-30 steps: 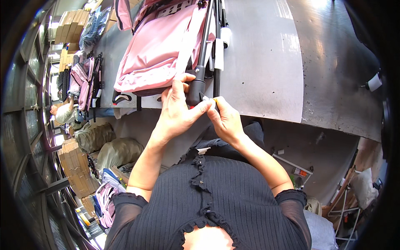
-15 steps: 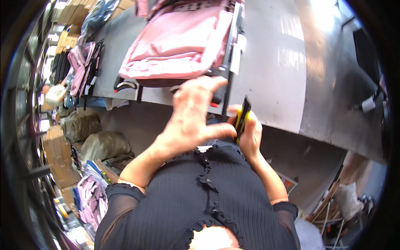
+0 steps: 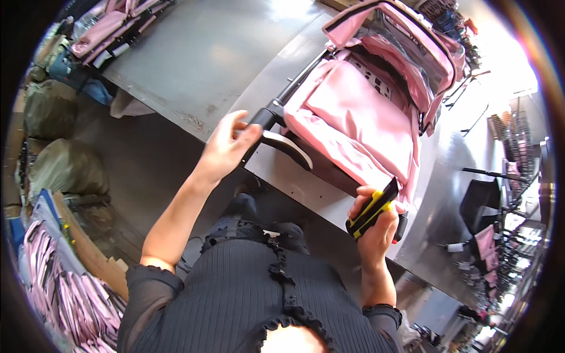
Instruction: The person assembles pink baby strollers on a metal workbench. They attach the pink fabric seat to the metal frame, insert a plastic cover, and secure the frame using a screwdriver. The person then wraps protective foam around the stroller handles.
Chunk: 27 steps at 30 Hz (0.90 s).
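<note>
A pink stroller (image 3: 359,112) lies on the grey metal table, its pink canopy (image 3: 406,35) at the far end. My left hand (image 3: 226,147) is at its left near corner, fingers curled at a black frame tube (image 3: 269,116), beside a curved black part with a pale edge (image 3: 288,148). My right hand (image 3: 376,226) is closed around a yellow-and-black utility knife (image 3: 374,209), its dark tip pointing up and away from me. This hand is at the stroller's right near corner, next to a black tube end with a red spot, partly hidden by my fingers.
The metal table (image 3: 182,65) has a front edge running across before me. More folded pink strollers (image 3: 106,35) stand at the far left. Wrapped bundles (image 3: 67,170) and a stack of pink pieces (image 3: 70,288) are at the left. Stroller frames (image 3: 485,241) crowd the right.
The view has turned, so the stroller now appears farther right. My left hand has moved from in front of my chest to the frame's left corner. The knife remains in my right hand.
</note>
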Each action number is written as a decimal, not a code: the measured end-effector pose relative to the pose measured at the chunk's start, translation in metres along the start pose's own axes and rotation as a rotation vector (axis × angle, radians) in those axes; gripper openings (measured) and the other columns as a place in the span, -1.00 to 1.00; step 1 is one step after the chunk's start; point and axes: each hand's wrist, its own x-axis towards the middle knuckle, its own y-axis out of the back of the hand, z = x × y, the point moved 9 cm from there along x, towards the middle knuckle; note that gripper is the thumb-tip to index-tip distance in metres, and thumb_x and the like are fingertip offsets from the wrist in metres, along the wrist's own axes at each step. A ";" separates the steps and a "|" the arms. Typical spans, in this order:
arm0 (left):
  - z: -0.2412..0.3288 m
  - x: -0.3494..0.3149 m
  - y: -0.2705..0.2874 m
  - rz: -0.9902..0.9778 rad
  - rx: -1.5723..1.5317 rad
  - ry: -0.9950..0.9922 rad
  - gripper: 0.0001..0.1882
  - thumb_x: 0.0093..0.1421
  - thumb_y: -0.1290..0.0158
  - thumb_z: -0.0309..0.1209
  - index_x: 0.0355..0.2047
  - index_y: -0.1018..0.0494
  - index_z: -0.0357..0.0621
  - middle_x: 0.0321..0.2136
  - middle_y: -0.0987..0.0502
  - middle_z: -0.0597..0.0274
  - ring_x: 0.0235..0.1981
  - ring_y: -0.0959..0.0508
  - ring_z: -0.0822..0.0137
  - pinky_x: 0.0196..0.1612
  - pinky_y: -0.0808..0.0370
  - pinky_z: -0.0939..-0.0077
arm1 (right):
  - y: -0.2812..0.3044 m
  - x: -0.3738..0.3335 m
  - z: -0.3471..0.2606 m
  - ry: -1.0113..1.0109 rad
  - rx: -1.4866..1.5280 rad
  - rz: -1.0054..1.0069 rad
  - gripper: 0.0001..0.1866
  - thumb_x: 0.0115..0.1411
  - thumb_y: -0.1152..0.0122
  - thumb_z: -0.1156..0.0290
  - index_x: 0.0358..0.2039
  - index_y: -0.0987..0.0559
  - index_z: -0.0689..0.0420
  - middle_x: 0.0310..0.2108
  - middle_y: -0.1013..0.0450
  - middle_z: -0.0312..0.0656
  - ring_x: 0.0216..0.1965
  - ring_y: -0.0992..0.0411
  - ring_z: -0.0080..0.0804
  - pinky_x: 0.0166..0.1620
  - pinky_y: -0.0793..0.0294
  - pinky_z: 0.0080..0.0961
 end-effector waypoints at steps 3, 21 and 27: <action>-0.039 0.035 -0.051 -0.530 -0.467 0.374 -0.70 0.16 -0.05 -0.30 -0.18 -0.37 -0.23 -0.42 -0.44 0.31 -0.36 -0.45 0.54 -0.23 -0.42 0.62 | -0.042 0.031 -0.022 -0.051 -0.158 -0.113 -0.28 0.23 0.24 -0.23 -0.10 -0.43 0.28 -0.46 -0.34 -0.29 -0.41 -0.29 -0.58 -0.31 -0.28 -0.65; -0.057 0.001 -0.055 -0.583 -1.273 0.444 -0.35 0.14 -0.14 -0.22 0.11 -0.12 -0.24 -0.18 -0.40 0.29 -0.18 -0.37 0.56 0.00 -0.28 0.59 | -0.237 0.133 -0.032 0.647 -1.849 -1.065 -0.64 0.06 -0.18 0.07 -0.35 -0.45 0.11 -0.56 -0.36 -0.26 -0.48 -0.40 -0.42 -0.43 -0.35 -0.47; -0.058 0.011 -0.054 -0.517 -1.321 0.464 -0.42 0.12 -0.16 -0.24 0.04 -0.18 -0.21 -0.21 -0.41 0.31 -0.21 -0.37 0.59 -0.04 -0.29 0.62 | -0.260 0.132 -0.029 0.671 -1.988 -1.145 -0.66 0.08 -0.16 0.05 -0.43 -0.46 0.09 -0.64 -0.35 -0.30 -0.54 -0.40 -0.44 -0.46 -0.34 -0.51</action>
